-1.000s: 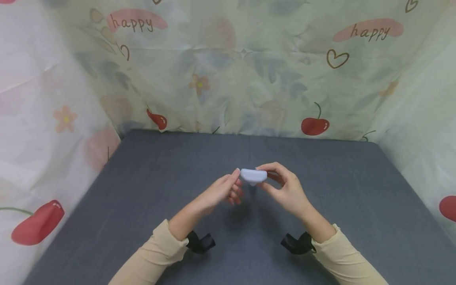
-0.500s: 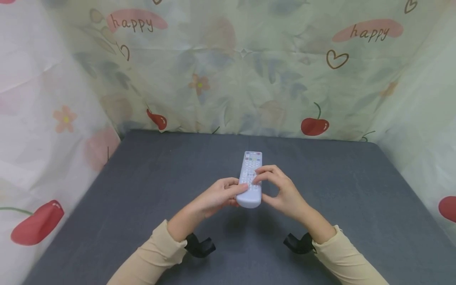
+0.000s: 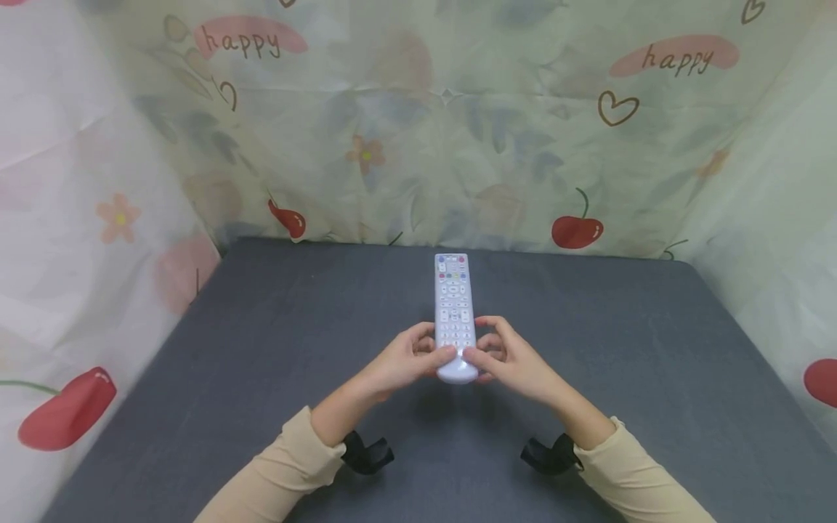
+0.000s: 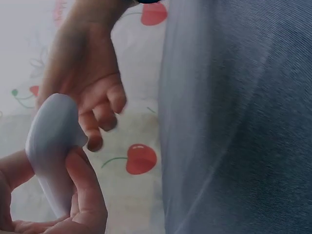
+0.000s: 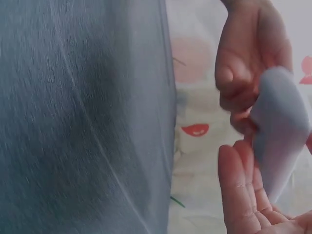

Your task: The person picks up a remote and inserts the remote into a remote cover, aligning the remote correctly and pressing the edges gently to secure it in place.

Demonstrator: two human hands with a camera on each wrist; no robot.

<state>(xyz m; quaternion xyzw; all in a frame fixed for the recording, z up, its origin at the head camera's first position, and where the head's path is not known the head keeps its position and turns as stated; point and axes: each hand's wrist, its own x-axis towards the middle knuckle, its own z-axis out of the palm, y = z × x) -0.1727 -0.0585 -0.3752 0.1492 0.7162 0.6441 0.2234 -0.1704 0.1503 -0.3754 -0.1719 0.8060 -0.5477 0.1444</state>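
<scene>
A pale white-lilac remote control (image 3: 454, 305) is held up above the table, its button side facing the head camera and its far end pointing away. My left hand (image 3: 402, 359) grips the near end from the left, thumb on the face and fingers curled behind. From the other side my right hand (image 3: 519, 363) holds the same end, its thumb also on the face near the lowest buttons. The left wrist view shows the smooth underside of the remote control (image 4: 54, 131) between the left thumb and fingers. In the right wrist view, right fingers (image 5: 236, 190) lie along its back.
Beneath the hands spreads a dark grey table (image 3: 327, 290). A patterned cloth (image 3: 405, 123) with cherries, flowers and writing hangs behind it and along both sides. Each wrist wears a black strap (image 3: 368, 452) below a cream sleeve (image 3: 281, 465).
The remote control, end-on a second ago, has tilted up to show its buttons. The left hand has taken hold of it, and the right thumb has moved from its side onto the face.
</scene>
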